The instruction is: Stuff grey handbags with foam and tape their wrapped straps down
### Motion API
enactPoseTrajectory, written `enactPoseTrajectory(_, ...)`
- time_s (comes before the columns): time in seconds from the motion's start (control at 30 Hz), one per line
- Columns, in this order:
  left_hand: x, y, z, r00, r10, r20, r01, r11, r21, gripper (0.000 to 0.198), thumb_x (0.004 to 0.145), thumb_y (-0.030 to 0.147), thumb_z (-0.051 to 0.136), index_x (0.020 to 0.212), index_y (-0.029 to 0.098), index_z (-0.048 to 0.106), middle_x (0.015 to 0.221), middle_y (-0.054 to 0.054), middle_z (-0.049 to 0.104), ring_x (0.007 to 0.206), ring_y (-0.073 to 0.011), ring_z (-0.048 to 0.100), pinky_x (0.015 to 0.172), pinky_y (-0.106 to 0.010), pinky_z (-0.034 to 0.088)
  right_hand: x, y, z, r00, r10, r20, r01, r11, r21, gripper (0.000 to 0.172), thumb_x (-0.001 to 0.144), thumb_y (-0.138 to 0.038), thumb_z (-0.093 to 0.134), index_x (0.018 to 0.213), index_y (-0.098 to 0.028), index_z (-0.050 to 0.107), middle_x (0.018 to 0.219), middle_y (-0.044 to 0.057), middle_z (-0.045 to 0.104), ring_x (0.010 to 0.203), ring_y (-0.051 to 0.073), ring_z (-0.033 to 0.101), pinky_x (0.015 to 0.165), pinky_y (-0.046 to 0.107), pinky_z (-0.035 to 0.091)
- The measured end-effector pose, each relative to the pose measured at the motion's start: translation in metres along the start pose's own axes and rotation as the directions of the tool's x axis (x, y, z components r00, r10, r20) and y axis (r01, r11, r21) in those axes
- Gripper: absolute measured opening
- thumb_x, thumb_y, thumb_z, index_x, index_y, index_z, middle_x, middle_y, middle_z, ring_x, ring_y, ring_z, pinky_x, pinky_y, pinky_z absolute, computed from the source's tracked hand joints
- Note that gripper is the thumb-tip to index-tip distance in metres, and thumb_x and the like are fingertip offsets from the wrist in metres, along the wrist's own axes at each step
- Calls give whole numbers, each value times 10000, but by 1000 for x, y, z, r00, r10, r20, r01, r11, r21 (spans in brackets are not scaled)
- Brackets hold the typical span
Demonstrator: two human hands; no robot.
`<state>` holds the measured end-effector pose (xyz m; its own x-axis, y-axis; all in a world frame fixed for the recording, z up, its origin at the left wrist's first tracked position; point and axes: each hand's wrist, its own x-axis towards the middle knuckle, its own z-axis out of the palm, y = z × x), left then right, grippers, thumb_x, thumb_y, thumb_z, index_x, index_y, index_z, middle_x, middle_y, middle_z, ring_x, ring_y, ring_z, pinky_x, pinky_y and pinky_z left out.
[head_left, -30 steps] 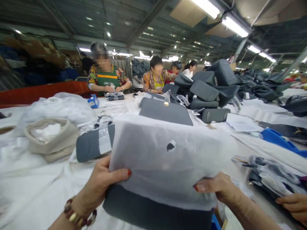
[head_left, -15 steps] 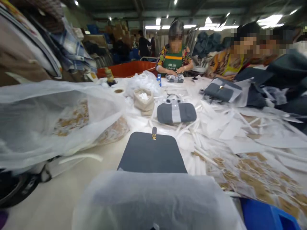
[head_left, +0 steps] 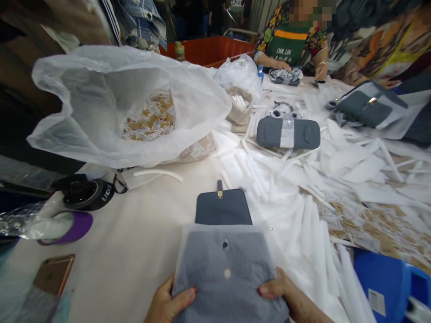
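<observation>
A dark blue-grey handbag lies in front of me, its flap [head_left: 222,208] with a gold clasp on a short tab stretched away from me on the table. A sheet of translucent white paper [head_left: 232,242] covers the bag's body, and a small hole shows the dark surface under it. My left hand [head_left: 170,298] grips the papered bag at its left side, thumb on top. On the right side my right hand [head_left: 286,289] grips it likewise, thumb pressed on the paper. The fingers of both hands beneath the bag are hidden.
A large translucent plastic bag [head_left: 94,148] of small tags stands at left. Nearby are a purple-edged tape roll [head_left: 82,226] and a phone [head_left: 52,278]. White paper strips [head_left: 306,233] and a blue bin [head_left: 380,273] are at right. Another wrapped handbag [head_left: 303,132] lies ahead; co-workers sit beyond.
The view has tilted down and turned left. Both my hands have come into view, holding the bag's sides. The white paper now lies flatter over the bag's body.
</observation>
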<state>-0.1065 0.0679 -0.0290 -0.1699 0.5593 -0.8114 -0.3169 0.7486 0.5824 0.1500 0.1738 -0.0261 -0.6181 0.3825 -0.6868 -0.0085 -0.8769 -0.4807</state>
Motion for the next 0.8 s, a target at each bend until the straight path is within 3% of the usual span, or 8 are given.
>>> enactPoseTrajectory(0.13,-4,0,-12,941,332,-63,-287,883,371,940,628,517,675,1378,132,258,1326,-157,497,1178,-322,508,1000,-446,412,-9,5,-6,935,-225,-275,152,953,-262,924,475,-351,755,1313,-147,423,1249,141,566,1175,364,492,909,451,450)
enactPoseTrajectory(0.23,-10,15,-14,828,554,91,-413,490,768,1005,653,266,648,1451,198,40,1528,-153,107,1381,-317,183,1105,-511,216,-14,9,-12,782,-456,-425,103,768,-633,1151,478,-432,752,1433,-146,176,1445,174,314,1329,363,277,1023,500,337)
enactPoseTrajectory(0.33,-16,42,-4,784,501,368,-440,29,898,1138,562,173,719,1448,316,19,1530,-104,-117,1389,-341,-61,1099,-587,88,-20,0,-5,724,-626,-288,0,418,-908,1085,558,-390,714,1452,-162,141,1516,151,129,1385,333,132,1095,518,208)
enactPoseTrajectory(0.43,-20,72,15,813,292,503,-451,-229,862,1235,473,246,826,1446,319,69,1516,-131,-114,1368,-361,-118,1071,-627,-19,-23,-27,17,829,-558,-29,-45,-14,-999,958,561,-285,719,1418,-201,300,1541,103,77,1398,343,-9,1115,550,30)
enactPoseTrajectory(0.5,-20,87,30,846,160,509,-447,-306,840,1319,408,284,873,1448,285,62,1509,-161,-79,1365,-352,-123,1060,-628,-59,-19,-49,34,916,-395,70,-9,-194,-981,950,551,-258,731,1411,-200,330,1534,111,131,1395,357,-7,1097,576,-49)
enactPoseTrajectory(0.57,-20,96,41,874,49,483,-441,-338,832,1368,372,299,891,1447,258,47,1499,-185,-66,1365,-347,-113,1060,-625,-55,-12,-66,47,967,-235,100,40,-245,-969,958,569,-290,749,1416,-164,320,1509,143,213,1391,362,67,1092,590,-47)
enactPoseTrajectory(0.63,-18,100,49,892,-25,451,-432,-345,834,1355,382,312,887,1448,239,53,1487,-206,-79,1361,-351,-108,1065,-625,-22,-3,-75,52,974,-182,131,87,-232,-969,918,628,-391,741,1407,-131,330,1464,172,315,1365,355,198,1098,592,18)
enactPoseTrajectory(0.8,-14,113,54,898,-154,412,-439,-295,849,1338,400,353,876,1450,182,64,1470,-264,-52,1366,-375,-38,1066,-626,77,20,-66,42,927,-295,230,179,-188,-966,733,791,-594,565,1330,-115,437,1277,182,534,1179,309,476,1065,538,215)
